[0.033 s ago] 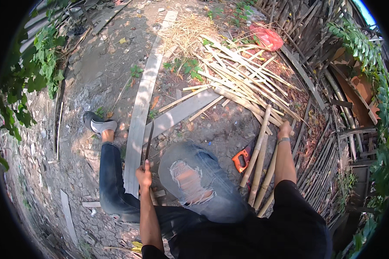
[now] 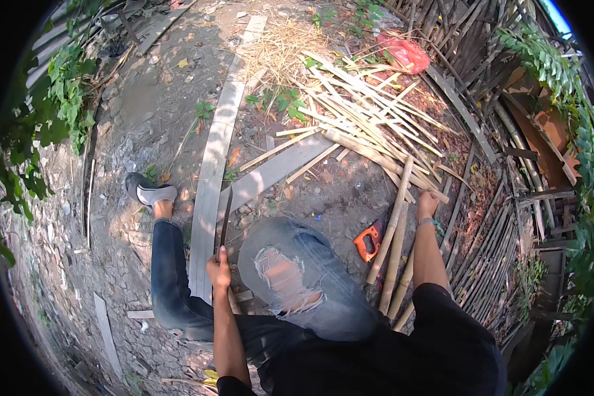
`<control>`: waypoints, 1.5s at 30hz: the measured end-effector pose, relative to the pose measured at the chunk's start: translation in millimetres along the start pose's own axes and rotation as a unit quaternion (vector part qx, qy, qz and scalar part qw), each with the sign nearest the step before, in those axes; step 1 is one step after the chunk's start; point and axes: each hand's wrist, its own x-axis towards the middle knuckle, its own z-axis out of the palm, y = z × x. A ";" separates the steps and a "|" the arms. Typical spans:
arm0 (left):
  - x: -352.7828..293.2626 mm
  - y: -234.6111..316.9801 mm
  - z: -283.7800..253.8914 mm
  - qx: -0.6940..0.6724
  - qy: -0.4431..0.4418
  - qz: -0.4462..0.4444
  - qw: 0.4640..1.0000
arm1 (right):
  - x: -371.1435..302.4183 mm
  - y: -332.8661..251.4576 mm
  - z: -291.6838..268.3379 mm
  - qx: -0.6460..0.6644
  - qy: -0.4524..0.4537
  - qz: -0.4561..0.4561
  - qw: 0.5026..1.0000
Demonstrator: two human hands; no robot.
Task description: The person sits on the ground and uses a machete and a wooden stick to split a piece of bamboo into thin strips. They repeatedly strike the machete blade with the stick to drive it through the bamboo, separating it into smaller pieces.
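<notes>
My left hand (image 2: 219,269) is closed round the handle of a machete (image 2: 226,214), its narrow dark blade upright beside a long grey board (image 2: 211,171). On the right, my right hand (image 2: 427,206) reaches to the near end of a thick bamboo pole (image 2: 369,155), fingers curled at it; the exact grip is partly hidden. More bamboo poles (image 2: 395,257) lie side by side left of my right forearm. Next to them rests a saw with an orange handle (image 2: 367,244). A heap of split bamboo strips (image 2: 369,105) spreads beyond.
A second grey board (image 2: 280,168) lies slanted under the strips. Straw-like shavings (image 2: 280,49) and a red plastic bag (image 2: 404,53) are at the back. Thin sticks (image 2: 485,244) are stacked on the right near a wooden fence. My bent knee (image 2: 290,264) stands between my hands.
My right hand has shifted slightly left and nearer to me, leaving the thick pole's end showing beside it. My left hand and the machete have hardly moved.
</notes>
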 end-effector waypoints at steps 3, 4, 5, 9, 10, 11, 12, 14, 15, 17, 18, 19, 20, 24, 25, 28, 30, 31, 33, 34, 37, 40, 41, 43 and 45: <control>-18.1 1.2 -8.9 -0.001 0.004 0.016 1.000 | -120.7 95.2 -51.6 -0.364 -0.002 -0.011 0.931; -21.8 -10.0 -6.9 -0.015 -0.006 0.013 1.000 | -137.6 117.5 -77.8 -0.409 -0.009 -0.008 0.912; -24.7 -21.6 -8.7 -0.023 -0.006 0.011 1.000 | -159.2 115.8 -93.9 -0.423 -0.014 0.060 0.904; -33.1 -37.2 1.4 -0.026 -0.033 0.005 0.999 | -198.2 121.9 -158.4 -0.524 0.028 0.192 0.829; -33.6 -38.2 3.3 -0.023 -0.042 0.006 0.999 | -202.3 133.6 -175.2 -0.534 0.040 0.177 0.826; -35.4 -36.7 6.4 -0.020 -0.051 0.008 0.998 | -199.8 153.7 -189.1 -0.545 0.050 0.158 0.822; -36.5 -35.3 7.4 -0.017 -0.056 0.007 0.998 | -196.6 171.1 -199.1 -0.555 0.060 0.140 0.818; -39.1 -39.6 6.3 -0.012 -0.058 0.006 0.998 | -185.0 183.6 -198.8 -0.563 0.048 0.104 0.818; -40.8 -40.6 7.8 -0.012 -0.061 0.007 0.998 | -179.5 187.0 -198.6 -0.567 0.045 0.089 0.818; -39.9 -42.2 7.5 -0.006 -0.065 0.012 0.998 | -180.4 162.8 -180.4 -0.501 -0.016 0.018 0.865; -41.6 -44.0 6.7 -0.005 -0.066 0.011 0.998 | -181.9 154.0 -169.0 -0.470 -0.038 -0.038 0.881; -43.3 -45.1 5.6 -0.002 -0.068 0.010 0.998 | -183.8 145.9 -157.5 -0.438 -0.061 -0.096 0.892; -44.9 -47.0 2.7 0.000 -0.067 0.010 0.998 | -185.7 137.5 -142.7 -0.411 -0.108 -0.099 0.900; -40.2 -38.4 10.8 0.010 -0.091 0.021 0.996 | -201.7 114.2 -89.3 -0.360 -0.172 -0.096 0.912; -39.0 -38.6 11.3 0.010 -0.091 0.023 0.996 | -204.8 110.9 -73.3 -0.362 -0.163 -0.098 0.913; -36.2 -41.1 8.7 0.014 -0.093 0.023 0.995 | -204.7 102.6 -42.9 -0.413 -0.087 0.014 0.906; -32.6 -44.3 9.4 0.018 -0.097 0.025 0.995 | -199.8 101.9 -32.9 -0.444 -0.069 0.061 0.891; -31.4 -48.7 11.7 0.021 -0.099 0.025 0.995 | -195.1 105.0 -31.6 -0.444 -0.071 0.071 0.890; -31.1 -58.6 15.6 0.025 -0.106 0.029 0.994 | -183.8 110.7 -29.6 -0.445 -0.079 0.089 0.887; -31.8 -63.8 19.3 0.026 -0.110 0.030 0.993 | -183.0 106.3 -30.9 -0.472 -0.068 0.075 0.876; -37.3 -86.5 18.8 0.031 -0.097 0.031 0.994 | -170.4 85.4 -26.3 -0.476 -0.140 0.112 0.861; -25.9 -90.3 30.6 0.043 -0.105 0.053 0.992 | -175.8 81.5 -36.2 -0.321 -0.070 0.043 0.943; -23.1 -89.2 28.0 0.051 -0.098 0.054 0.992 | -180.3 79.9 -33.9 -0.260 -0.075 0.026 0.962; -25.7 -84.3 21.9 0.067 -0.083 0.046 0.993 | -183.3 96.5 -30.1 -0.120 -0.132 0.066 0.982; -26.2 -40.6 14.8 0.094 -0.080 0.027 0.992 | -219.4 49.5 -21.2 -0.046 -0.147 0.062 0.986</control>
